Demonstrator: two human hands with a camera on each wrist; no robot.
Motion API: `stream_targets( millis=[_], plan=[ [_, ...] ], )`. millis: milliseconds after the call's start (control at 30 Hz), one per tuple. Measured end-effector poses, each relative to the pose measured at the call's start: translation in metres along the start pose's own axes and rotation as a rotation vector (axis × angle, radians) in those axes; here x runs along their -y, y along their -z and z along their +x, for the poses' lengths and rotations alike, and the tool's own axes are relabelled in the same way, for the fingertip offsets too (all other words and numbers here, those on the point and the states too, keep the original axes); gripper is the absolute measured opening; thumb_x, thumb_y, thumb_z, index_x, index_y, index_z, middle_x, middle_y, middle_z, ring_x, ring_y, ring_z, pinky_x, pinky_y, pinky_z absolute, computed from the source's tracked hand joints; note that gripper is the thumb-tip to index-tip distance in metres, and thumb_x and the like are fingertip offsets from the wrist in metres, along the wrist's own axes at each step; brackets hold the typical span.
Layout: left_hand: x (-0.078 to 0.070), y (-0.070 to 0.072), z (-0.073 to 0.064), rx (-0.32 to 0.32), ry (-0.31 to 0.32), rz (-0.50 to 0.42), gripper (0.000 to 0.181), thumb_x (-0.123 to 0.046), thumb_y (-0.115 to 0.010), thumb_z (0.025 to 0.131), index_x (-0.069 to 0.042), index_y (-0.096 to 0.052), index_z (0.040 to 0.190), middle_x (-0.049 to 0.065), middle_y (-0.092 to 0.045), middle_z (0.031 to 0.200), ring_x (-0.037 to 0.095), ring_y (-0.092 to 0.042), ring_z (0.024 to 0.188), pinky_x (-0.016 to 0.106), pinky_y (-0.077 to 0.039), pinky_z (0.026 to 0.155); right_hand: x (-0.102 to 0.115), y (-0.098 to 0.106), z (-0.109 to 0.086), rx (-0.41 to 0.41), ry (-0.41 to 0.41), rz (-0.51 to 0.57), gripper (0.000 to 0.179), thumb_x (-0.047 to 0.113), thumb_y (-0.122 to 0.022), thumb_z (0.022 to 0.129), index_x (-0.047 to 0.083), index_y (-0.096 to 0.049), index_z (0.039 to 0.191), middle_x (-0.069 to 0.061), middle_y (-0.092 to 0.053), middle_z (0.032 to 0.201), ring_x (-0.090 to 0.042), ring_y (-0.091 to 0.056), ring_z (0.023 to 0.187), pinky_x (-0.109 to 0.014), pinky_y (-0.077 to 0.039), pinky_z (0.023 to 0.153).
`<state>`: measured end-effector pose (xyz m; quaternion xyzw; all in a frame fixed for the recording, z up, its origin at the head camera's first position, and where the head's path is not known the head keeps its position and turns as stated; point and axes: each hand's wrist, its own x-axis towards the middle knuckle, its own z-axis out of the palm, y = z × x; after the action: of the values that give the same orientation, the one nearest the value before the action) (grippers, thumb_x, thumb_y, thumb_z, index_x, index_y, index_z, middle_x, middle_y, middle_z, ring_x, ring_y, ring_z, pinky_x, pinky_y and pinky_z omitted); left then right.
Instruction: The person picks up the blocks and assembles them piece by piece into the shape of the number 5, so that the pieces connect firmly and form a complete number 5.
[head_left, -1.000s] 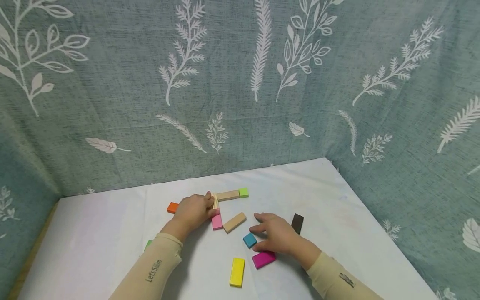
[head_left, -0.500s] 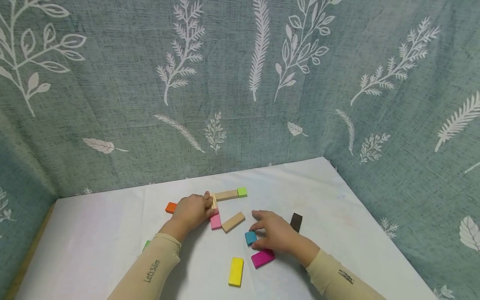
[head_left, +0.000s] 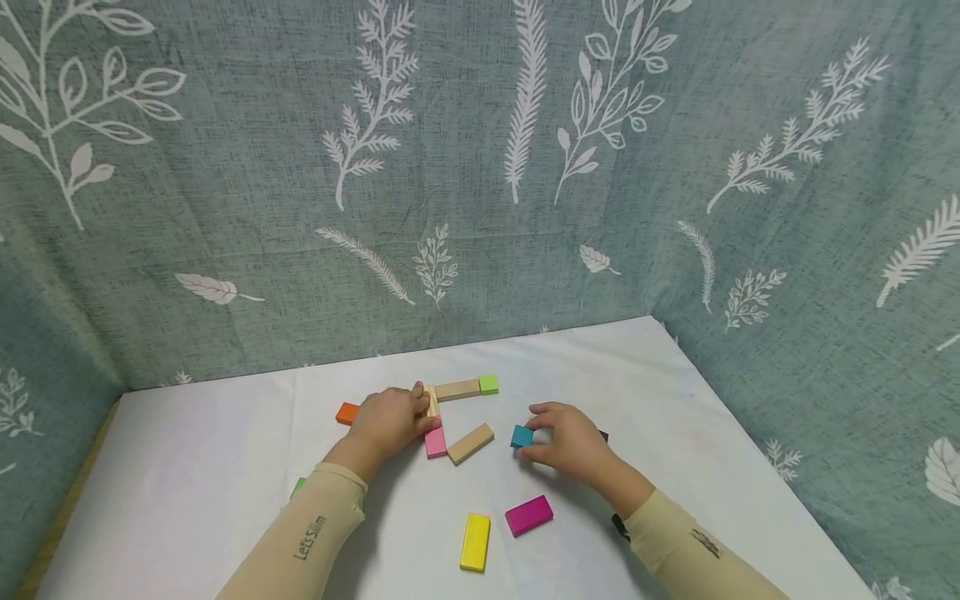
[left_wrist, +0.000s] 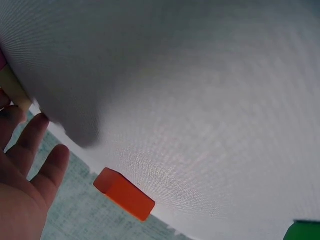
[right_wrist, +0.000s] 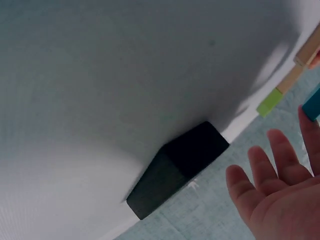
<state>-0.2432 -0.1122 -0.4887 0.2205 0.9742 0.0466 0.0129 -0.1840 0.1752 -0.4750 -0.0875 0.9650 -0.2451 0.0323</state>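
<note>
My left hand [head_left: 386, 423] pinches a plain wooden block [head_left: 432, 403] between index finger and thumb. That block lies against a pink block [head_left: 435, 443] on its near side and meets a second plain block at its far end, which runs right to a lime green cube [head_left: 488, 384]. In the left wrist view the fingertips [left_wrist: 39, 121] are beside the held block. Off to the right, my right hand [head_left: 572, 446] holds a blue cube [head_left: 522, 437] between thumb and fingers, seemingly just above the table. A loose wooden block [head_left: 471, 443] lies between the hands.
Near the front lie a yellow block [head_left: 475, 542] and a magenta block [head_left: 529, 515]. An orange block [head_left: 347, 413] and a partly hidden green block [head_left: 297, 486] are at the left. A black block [right_wrist: 177, 172] lies beside the right hand; a dark object [head_left: 620, 527] peeks out under that forearm.
The right hand has taken hold of the blue cube and carried it away from the magenta block, farther back and slightly right. The left hand stays at the same wooden block.
</note>
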Motion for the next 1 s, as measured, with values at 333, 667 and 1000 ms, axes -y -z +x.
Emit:
stream_targets(
  millis=[333, 667, 1000],
  plan=[
    [0.002, -0.006, -0.002, 0.014, 0.005, -0.01, 0.055, -0.054, -0.056, 0.088, -0.019, -0.058, 0.131, 0.009, -0.054, 0.136, 0.032, -0.063, 0.106, 0.05, -0.051, 0.083, 0.0, -0.009, 0.019, 0.044, -0.035, -0.055, 0.036, 0.035, -0.084, 0.069, 0.017, -0.074, 0.099, 0.003, -0.063, 0.124, -0.024, -0.054, 0.121, -0.043, -0.046, 0.098],
    [0.002, -0.007, -0.001, -0.039, -0.013, 0.007, 0.054, -0.054, -0.056, 0.088, -0.019, -0.06, 0.128, 0.009, -0.058, 0.133, 0.03, -0.064, 0.1, 0.049, -0.052, 0.08, 0.0, -0.014, 0.03, 0.085, -0.066, 0.019, 0.045, 0.036, -0.085, 0.067, 0.016, -0.072, 0.105, 0.004, -0.069, 0.104, -0.014, -0.059, 0.096, -0.038, -0.05, 0.087],
    [0.002, -0.005, -0.001, -0.033, -0.011, -0.001, 0.054, -0.055, -0.055, 0.088, -0.02, -0.059, 0.129, 0.009, -0.056, 0.135, 0.03, -0.063, 0.105, 0.05, -0.051, 0.082, 0.003, -0.012, 0.035, 0.106, -0.042, 0.006, 0.039, 0.036, -0.084, 0.068, 0.017, -0.074, 0.1, 0.007, -0.07, 0.094, -0.01, -0.056, 0.085, -0.035, -0.05, 0.081]
  ],
)
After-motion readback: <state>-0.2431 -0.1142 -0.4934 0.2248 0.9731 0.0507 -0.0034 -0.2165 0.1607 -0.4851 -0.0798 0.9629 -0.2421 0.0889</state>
